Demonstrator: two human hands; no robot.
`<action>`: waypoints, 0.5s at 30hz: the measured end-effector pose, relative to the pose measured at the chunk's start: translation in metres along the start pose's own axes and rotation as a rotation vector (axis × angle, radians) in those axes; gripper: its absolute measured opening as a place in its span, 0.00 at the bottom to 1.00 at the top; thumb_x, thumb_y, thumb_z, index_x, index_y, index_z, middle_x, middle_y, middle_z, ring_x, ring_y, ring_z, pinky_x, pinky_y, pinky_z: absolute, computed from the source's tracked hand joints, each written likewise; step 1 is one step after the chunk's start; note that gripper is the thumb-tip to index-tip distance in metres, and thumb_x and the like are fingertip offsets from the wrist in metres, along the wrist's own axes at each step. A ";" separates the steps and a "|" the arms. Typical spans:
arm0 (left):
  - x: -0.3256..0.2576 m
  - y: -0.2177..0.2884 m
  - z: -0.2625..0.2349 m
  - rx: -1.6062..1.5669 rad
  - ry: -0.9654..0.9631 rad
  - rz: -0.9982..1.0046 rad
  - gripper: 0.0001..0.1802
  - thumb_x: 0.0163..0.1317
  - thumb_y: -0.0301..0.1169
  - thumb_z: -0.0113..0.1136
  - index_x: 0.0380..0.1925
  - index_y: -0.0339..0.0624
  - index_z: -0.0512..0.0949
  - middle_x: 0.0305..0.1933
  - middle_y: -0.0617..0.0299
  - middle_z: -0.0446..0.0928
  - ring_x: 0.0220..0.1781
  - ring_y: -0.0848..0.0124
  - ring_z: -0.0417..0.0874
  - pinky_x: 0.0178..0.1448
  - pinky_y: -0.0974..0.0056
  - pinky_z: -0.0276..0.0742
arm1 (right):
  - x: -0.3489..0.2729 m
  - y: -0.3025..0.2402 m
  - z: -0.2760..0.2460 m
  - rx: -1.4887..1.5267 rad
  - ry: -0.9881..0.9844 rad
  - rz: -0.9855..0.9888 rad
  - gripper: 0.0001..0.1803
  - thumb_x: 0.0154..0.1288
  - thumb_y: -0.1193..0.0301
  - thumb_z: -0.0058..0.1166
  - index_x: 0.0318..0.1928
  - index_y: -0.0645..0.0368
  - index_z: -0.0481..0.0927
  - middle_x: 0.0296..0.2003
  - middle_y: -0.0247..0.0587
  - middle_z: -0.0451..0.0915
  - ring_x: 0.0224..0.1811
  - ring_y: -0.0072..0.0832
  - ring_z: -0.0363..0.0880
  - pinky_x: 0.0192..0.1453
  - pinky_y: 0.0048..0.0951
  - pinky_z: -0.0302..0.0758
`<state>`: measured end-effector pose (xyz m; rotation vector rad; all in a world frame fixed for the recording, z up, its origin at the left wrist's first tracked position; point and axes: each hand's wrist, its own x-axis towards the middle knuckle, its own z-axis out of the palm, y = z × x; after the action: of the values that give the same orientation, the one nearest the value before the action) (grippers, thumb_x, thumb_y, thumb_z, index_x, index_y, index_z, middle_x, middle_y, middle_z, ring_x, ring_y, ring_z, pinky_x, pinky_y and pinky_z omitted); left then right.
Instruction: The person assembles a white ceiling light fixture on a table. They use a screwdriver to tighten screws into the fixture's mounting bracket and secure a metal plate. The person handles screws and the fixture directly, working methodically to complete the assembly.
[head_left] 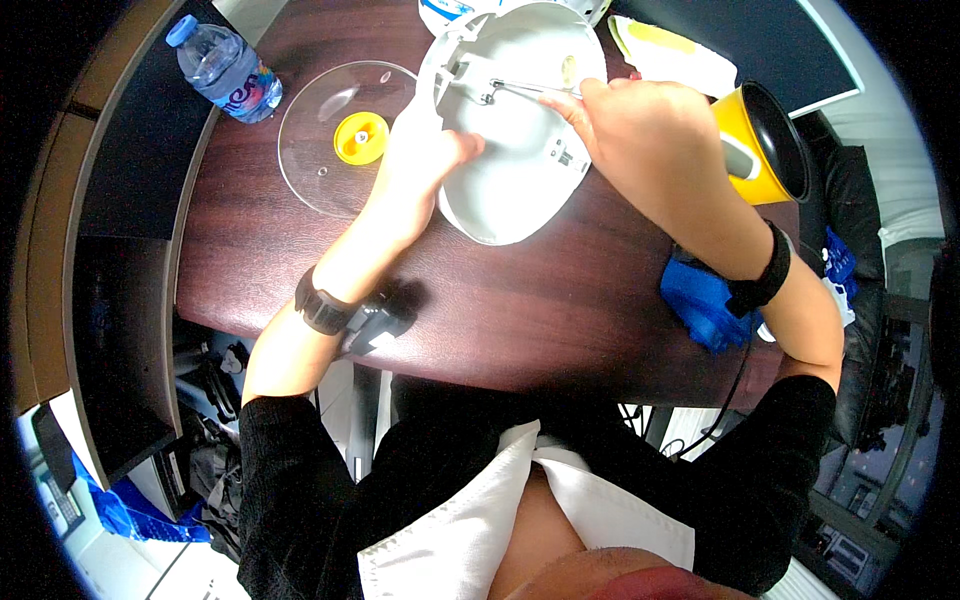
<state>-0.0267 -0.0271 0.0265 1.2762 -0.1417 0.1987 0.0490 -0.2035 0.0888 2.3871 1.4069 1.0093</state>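
A white oval plastic housing (510, 185), hollow side up, is tilted over the far middle of the table. My left hand (425, 150) is closed on its left wall, with the thumb inside over the edge. My right hand (650, 125) is closed round a tool with a thin metal shaft (535, 88); its handle is mostly hidden in my fingers. The shaft reaches left across the housing's inside, its tip at a small dark fitting (488, 98) near moulded clips. Just left of the housing lies a clear round lid (300, 150) with a yellow knob (361, 138).
At the right edge a yellow pot (765, 185) with a black inside lies tipped. A water bottle (228, 75) stands far left. Blue cloth (705, 305) is below my right forearm, a dark grey object (378, 325) beside my left wrist. A yellow-white cloth (675, 60) lies behind.
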 end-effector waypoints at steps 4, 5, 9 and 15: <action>0.000 0.002 0.002 0.060 0.005 -0.030 0.34 0.44 0.27 0.51 0.55 0.34 0.57 0.43 0.60 0.70 0.41 0.77 0.70 0.47 0.73 0.65 | -0.006 -0.014 -0.003 0.315 -0.096 0.188 0.21 0.58 0.58 0.45 0.13 0.56 0.74 0.07 0.42 0.68 0.09 0.35 0.69 0.13 0.33 0.65; -0.001 0.003 0.001 0.075 0.009 -0.066 0.35 0.44 0.27 0.51 0.56 0.35 0.57 0.44 0.59 0.70 0.42 0.76 0.69 0.47 0.73 0.65 | -0.007 -0.016 -0.004 0.436 -0.133 0.245 0.21 0.58 0.59 0.44 0.13 0.57 0.74 0.08 0.44 0.68 0.10 0.37 0.70 0.14 0.35 0.66; -0.002 0.007 0.004 0.129 -0.003 -0.033 0.36 0.43 0.25 0.51 0.57 0.36 0.56 0.47 0.58 0.68 0.46 0.75 0.67 0.51 0.72 0.62 | -0.009 -0.018 -0.005 0.648 -0.198 0.315 0.18 0.60 0.63 0.42 0.18 0.60 0.74 0.11 0.48 0.69 0.15 0.43 0.71 0.20 0.40 0.68; -0.002 0.013 0.009 0.064 -0.082 0.083 0.34 0.42 0.23 0.50 0.56 0.35 0.58 0.49 0.59 0.67 0.51 0.73 0.65 0.55 0.71 0.58 | -0.014 -0.003 -0.006 0.934 -0.206 0.276 0.12 0.59 0.67 0.44 0.26 0.61 0.74 0.18 0.50 0.72 0.20 0.43 0.73 0.24 0.37 0.69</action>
<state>-0.0311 -0.0319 0.0403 1.3437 -0.2604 0.2233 0.0389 -0.2144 0.0851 3.2596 1.7449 0.0748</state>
